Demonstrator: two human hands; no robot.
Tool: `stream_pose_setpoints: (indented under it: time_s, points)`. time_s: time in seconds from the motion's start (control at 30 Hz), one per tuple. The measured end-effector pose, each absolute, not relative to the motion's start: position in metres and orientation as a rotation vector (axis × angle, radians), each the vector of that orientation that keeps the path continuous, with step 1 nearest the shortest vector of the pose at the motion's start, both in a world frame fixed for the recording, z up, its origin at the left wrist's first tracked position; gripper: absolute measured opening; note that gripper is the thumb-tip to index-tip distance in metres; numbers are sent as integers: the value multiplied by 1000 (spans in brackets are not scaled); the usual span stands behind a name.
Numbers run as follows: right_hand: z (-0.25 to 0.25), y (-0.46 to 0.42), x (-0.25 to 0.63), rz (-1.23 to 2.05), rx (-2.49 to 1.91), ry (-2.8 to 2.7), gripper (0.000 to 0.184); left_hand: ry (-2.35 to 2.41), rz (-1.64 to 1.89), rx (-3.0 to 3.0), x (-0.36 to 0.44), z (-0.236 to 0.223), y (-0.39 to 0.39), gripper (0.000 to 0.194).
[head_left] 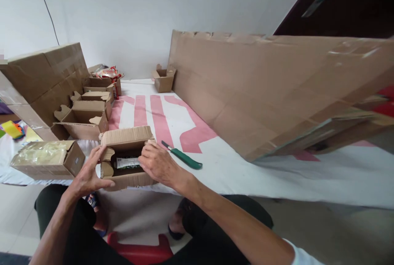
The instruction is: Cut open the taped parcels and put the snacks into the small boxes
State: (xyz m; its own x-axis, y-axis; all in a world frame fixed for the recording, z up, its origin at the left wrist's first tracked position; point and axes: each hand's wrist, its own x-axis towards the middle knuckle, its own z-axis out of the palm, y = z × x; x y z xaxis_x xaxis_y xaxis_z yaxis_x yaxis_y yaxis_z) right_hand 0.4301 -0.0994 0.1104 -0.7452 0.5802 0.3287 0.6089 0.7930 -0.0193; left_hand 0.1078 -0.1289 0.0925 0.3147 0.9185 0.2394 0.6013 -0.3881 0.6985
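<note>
A small open cardboard box (127,138) sits in front of me at the near edge of a white and pink sheet. A dark packet with a white label (127,163) lies inside it. My left hand (89,172) presses the box's left side flap, its fingers spread along the cardboard. My right hand (157,162) rests over the box's right side, fingers curled on the right flap. A green-handled knife (184,157) lies on the sheet just right of my right hand.
A taped box (49,159) wrapped in clear film lies to the left. Several open small boxes (84,119) stand in a row behind it, beside a big carton (46,76). A large flattened cardboard sheet (271,84) leans at right. Another small box (164,78) sits by the wall.
</note>
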Motion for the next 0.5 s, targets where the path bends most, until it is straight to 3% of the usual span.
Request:
stream_pose_setpoints:
  time_s: [0.3,0.5]
  points:
    - [129,-89,436,-210,-1389,-2664,21,1327,878,2066,109,85,-122,128]
    - [124,-66,405,48,-1348,-2940,23,1299,882,2026,109,84,-120,127]
